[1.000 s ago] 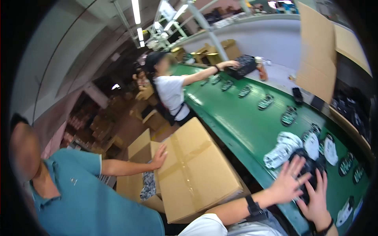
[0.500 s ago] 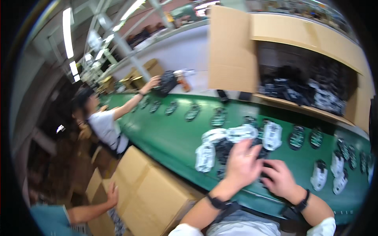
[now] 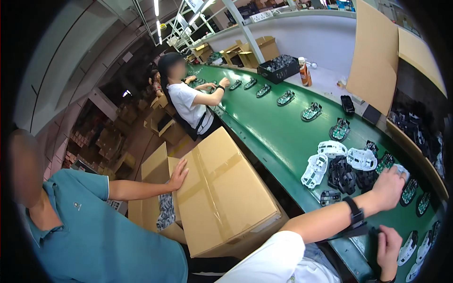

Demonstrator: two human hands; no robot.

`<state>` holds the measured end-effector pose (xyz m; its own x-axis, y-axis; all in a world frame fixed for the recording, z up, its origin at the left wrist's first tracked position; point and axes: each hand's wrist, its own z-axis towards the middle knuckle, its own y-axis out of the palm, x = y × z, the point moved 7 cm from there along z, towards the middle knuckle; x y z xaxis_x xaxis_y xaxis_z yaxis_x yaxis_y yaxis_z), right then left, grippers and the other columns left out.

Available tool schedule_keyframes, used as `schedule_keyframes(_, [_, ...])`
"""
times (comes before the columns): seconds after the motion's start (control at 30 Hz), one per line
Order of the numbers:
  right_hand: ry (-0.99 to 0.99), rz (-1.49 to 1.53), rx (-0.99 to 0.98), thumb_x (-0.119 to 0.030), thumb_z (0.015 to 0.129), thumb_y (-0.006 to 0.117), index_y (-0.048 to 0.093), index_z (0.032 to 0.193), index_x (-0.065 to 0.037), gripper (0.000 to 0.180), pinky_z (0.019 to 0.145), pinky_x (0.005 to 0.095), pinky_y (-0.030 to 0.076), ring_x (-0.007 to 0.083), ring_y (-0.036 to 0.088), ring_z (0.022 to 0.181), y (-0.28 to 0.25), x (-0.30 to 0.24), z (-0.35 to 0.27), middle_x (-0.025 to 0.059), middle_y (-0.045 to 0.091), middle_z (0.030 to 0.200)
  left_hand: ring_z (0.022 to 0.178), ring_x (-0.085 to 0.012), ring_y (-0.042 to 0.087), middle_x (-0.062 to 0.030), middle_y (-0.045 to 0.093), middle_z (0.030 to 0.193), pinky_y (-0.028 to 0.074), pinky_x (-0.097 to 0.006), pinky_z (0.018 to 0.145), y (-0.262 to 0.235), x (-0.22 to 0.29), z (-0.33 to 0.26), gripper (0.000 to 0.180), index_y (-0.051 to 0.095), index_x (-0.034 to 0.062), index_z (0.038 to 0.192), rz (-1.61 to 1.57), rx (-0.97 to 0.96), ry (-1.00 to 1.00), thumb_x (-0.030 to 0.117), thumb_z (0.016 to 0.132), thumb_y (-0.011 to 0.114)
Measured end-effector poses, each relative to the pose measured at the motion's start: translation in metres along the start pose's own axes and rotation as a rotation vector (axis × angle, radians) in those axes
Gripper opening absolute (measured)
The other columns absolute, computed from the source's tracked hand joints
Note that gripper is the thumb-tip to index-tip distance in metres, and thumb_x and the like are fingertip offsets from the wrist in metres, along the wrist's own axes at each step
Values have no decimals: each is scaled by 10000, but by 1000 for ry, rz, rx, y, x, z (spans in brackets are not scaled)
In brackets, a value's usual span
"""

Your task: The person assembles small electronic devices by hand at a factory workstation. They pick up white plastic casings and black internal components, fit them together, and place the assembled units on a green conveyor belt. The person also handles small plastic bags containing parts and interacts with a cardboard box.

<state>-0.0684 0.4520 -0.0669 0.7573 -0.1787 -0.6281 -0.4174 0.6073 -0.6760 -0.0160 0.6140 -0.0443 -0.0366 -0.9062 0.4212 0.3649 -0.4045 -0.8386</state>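
Observation:
My left hand (image 3: pixel 389 189) reaches over the green conveyor belt (image 3: pixel 264 137) with its fingers closed on a white plastic shell (image 3: pixel 401 171), mostly hidden by the hand. Close to it, on the left, lies a cluster: a white shell (image 3: pixel 314 170), two other white shells, black plastic housings (image 3: pixel 341 173) and a dark small part (image 3: pixel 330 198). Green circuit boards on dark bases, such as one circuit board (image 3: pixel 339 129), stand in a row along the belt. Nearer the belt's front edge, my right hand (image 3: pixel 390 250) has its fingers curled in, and nothing shows in it.
A large closed carton (image 3: pixel 222 188) stands left of the belt, with a co-worker's hand (image 3: pixel 178 174) on it. An open carton (image 3: pixel 415 94) of black parts is at the far right. Farther along, another person (image 3: pixel 191 96) works beside a black crate (image 3: pixel 279 70) and an orange spray can (image 3: pixel 305 73).
My view has swung left. My left hand has moved from the black parts to the white shell on their right and gripped it. My right hand has drawn back from the black parts.

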Motion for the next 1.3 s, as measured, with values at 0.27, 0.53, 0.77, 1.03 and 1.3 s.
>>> schedule_keyframes(0.27, [281, -248, 93, -114, 783, 730, 594, 1311, 40, 567, 1060, 433, 438, 385, 546, 1237, -16, 34, 7, 221, 555, 1346, 1254, -451, 569, -276, 580, 1355, 493, -490, 1035, -33, 40, -157, 708, 484, -44, 1427, -802, 358, 283, 53, 774, 739])
schedule_keyframes(0.53, [287, -339, 24, -111, 741, 805, 632, 1152, 66, 479, 934, 452, 490, 411, 605, 1062, -10, 40, -1, 235, 627, 1170, 1180, -400, 604, -219, 630, 1293, 507, -437, 982, -30, 14, -182, 666, 513, -42, 1408, -777, 501, 103, 10, 788, 752])
schedule_keyframes(0.77, [284, -447, 95, -189, 687, 856, 601, 1060, 47, 509, 816, 463, 488, 417, 606, 933, 0, 17, 11, 215, 630, 1007, 1001, -334, 614, -193, 649, 1229, 521, -402, 886, -29, 5, -186, 614, 536, -40, 1383, -788, 530, 48, 15, 807, 739])
schedule_keyframes(1.03, [490, -181, 222, -21, 829, 714, 638, 1202, 24, 383, 828, 394, 544, 318, 678, 928, -16, 42, 6, 188, 691, 1025, 1062, -191, 625, -136, 648, 1219, 504, -323, 932, -13, -13, -188, 554, 533, -41, 1392, -1070, 390, -160, 23, 870, 707])
schedule_keyframes(1.3, [107, -268, 61, -44, 786, 681, 734, 1007, -27, 228, 908, 447, 548, 377, 661, 1046, -1, 2, 35, 186, 692, 1168, 1144, -193, 645, -178, 638, 1305, 517, -337, 988, -5, -27, -196, 539, 475, -88, 1414, -1415, 417, -302, 39, 929, 671])
